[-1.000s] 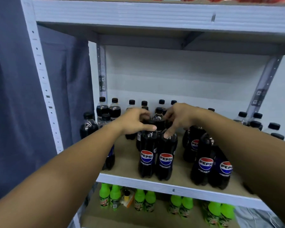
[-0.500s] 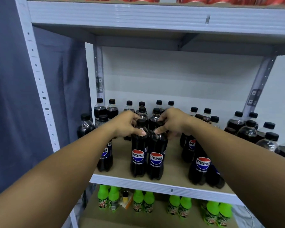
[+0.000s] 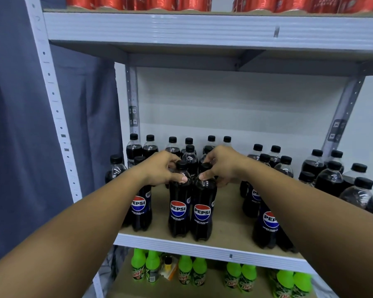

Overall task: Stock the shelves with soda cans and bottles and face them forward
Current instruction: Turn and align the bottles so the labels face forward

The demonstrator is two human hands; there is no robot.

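Two black Pepsi bottles stand side by side near the front of the middle shelf, labels facing me. My left hand is wrapped around the neck of the left bottle. The right bottle has my right hand gripping its neck, thumb on the shoulder. More Pepsi bottles stand behind and to both sides, some with labels showing.
Red cans line the top shelf. Green Mountain Dew bottles fill the shelf below. A grey curtain hangs left of the white shelf upright. Another cluster of Pepsi bottles stands at the right.
Both hands have stayed on the two front bottles, which moved slightly toward the shelf's front edge. The view drew back and shifted left, so the back-row bottles show more.
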